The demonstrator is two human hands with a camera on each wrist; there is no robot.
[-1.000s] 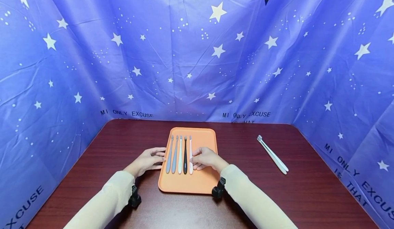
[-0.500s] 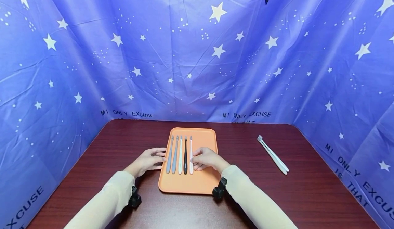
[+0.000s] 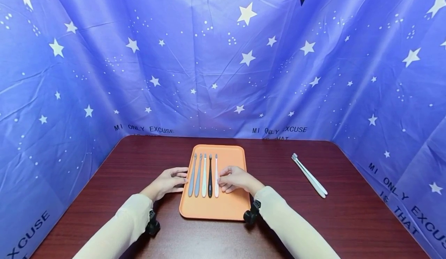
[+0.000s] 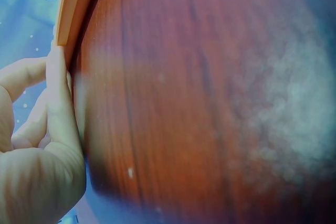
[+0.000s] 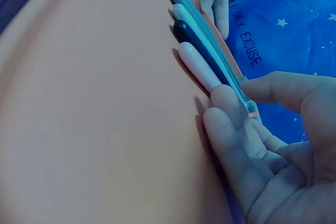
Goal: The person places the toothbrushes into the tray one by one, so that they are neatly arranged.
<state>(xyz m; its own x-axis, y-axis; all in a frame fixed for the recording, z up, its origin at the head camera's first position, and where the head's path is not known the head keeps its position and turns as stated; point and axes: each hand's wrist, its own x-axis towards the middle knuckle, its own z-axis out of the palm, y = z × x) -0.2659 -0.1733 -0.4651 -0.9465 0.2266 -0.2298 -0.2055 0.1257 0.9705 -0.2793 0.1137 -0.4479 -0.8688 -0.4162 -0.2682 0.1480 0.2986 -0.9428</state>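
An orange tray (image 3: 205,209) lies on the table with a row of toothbrushes, heads pointing away. From left to right come two grey-blue toothbrushes (image 3: 197,179), a white toothbrush (image 3: 204,179), a black toothbrush (image 3: 210,181) and a pale pink toothbrush (image 3: 216,174). My left hand (image 3: 166,181) touches the tray's left edge with loosely spread fingers; the left wrist view has a digit along the rim (image 4: 71,9). My right hand (image 3: 237,178) is over the tray, fingertips right beside the pink toothbrush. In the right wrist view those fingers partly hide its handle (image 5: 197,62).
Two pale toothbrushes (image 3: 309,177) lie together, slightly fanned, on the right of the dark red wooden table (image 3: 278,162). A blue star-printed cloth (image 3: 223,65) hangs behind and along both sides. Each sleeve cuff carries a small black camera (image 3: 251,212).
My right hand has shifted slightly right, and its fingers have loosened from the pink toothbrush, which stays in the row. The left hand stays at the tray's edge.
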